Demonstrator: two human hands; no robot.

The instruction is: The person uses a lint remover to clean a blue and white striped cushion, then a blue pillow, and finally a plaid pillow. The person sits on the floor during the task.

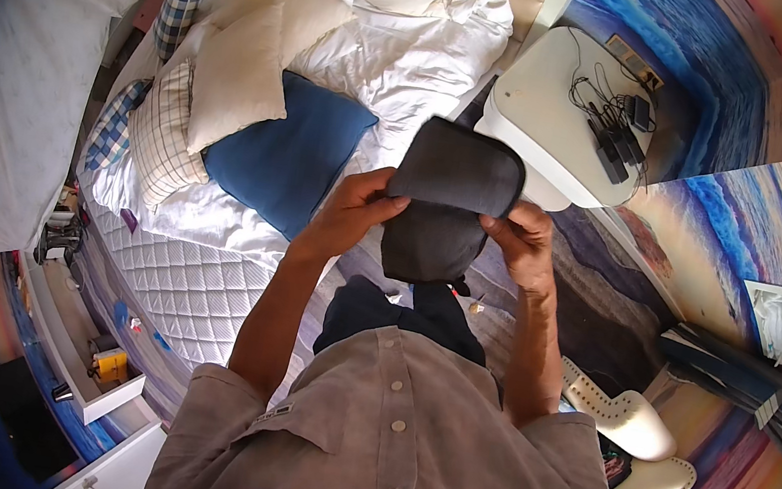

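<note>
A dark grey fabric piece with black bound edges [457, 167] is held up before my chest; it looks like a folded pouch or case, though which I cannot tell. Its upper panel tilts away from me above the lower one. My left hand [358, 213] pinches the left side near the crease, thumb on top. On the opposite side, my right hand [524, 242] grips the edge at the same height. The lower panel hangs over my dark trousers [366, 309]. Whatever lies inside or behind the fabric is hidden.
A bed with white bedding [404, 57] lies ahead, bearing a blue cushion [291, 154] and several pale pillows. At right, black power adapters and cables [615, 138] rest on a white bedside cabinet [536, 84]. A cream studded chair [622, 423] stands lower right; an open drawer [110, 396] juts out left.
</note>
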